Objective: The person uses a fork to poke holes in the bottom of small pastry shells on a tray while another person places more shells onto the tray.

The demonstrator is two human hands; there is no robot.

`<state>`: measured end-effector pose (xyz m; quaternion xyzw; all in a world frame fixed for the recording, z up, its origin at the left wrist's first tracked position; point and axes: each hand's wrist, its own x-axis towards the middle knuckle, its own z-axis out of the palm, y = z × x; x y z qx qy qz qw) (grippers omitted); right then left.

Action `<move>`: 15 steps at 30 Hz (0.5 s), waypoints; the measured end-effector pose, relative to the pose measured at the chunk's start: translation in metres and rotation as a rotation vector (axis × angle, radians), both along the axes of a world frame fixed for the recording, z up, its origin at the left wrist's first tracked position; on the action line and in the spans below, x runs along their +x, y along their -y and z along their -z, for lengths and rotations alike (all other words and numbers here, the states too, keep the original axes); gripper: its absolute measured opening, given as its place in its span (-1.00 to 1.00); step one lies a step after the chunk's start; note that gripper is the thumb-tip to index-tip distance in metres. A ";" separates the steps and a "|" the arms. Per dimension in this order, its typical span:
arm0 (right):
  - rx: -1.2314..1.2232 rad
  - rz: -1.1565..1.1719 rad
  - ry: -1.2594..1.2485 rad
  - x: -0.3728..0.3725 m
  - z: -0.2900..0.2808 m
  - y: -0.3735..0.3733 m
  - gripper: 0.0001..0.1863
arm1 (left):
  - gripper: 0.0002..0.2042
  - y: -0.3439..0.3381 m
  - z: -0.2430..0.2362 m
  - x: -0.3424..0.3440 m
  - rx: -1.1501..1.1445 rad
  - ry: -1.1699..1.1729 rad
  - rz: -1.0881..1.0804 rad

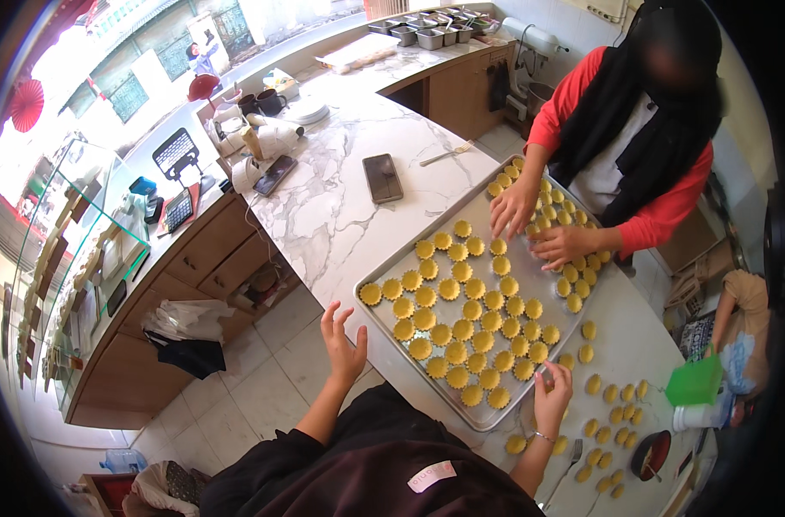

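A large metal baking tray (384,334) lies on the counter in front of me, bearing many yellow fluted tart shells (448,289). My left hand (344,349) is raised off the tray's left corner, open with its fingers spread and nothing in it. At the tray's near right edge is my right hand (552,401), a bracelet on its wrist. Its fingers are loosely curled and apart beside the nearest tart shells, with no object visible between them; whether it touches the rim I cannot tell. Across the tray, a person's two hands (515,207) reach among the far shells.
More yellow pieces (609,394) lie on the counter at right, near a fork (575,452) and a dark red bowl (651,454). Phones (382,178), another fork (446,154) and stacked plates (307,110) occupy the marble top. A glass display case (82,258) stands left.
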<state>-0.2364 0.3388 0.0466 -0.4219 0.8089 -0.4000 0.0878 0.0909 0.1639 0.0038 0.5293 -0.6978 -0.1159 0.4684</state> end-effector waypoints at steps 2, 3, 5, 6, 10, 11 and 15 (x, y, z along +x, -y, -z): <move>0.008 0.032 0.027 0.003 0.001 -0.001 -0.75 | -0.66 0.013 -0.003 -0.003 0.007 -0.026 0.020; 0.013 0.056 0.026 0.004 0.001 -0.002 -0.75 | -0.66 0.020 -0.005 -0.006 0.010 -0.054 0.030; 0.045 0.083 0.089 0.006 0.004 -0.009 -0.75 | -0.67 0.037 -0.006 -0.013 0.012 -0.080 0.088; 0.059 0.123 0.086 0.008 0.004 -0.011 -0.75 | -0.67 0.043 -0.005 -0.017 0.014 -0.105 0.120; 0.047 0.150 0.111 0.014 0.004 -0.012 -0.76 | -0.70 0.067 -0.002 -0.022 0.092 -0.172 0.180; 0.033 0.149 0.105 0.015 0.002 -0.011 -0.77 | -0.72 0.076 0.008 -0.017 0.104 -0.185 0.189; 0.002 0.210 0.077 0.018 0.003 -0.014 -0.77 | -0.71 0.103 0.029 -0.010 0.175 -0.356 0.227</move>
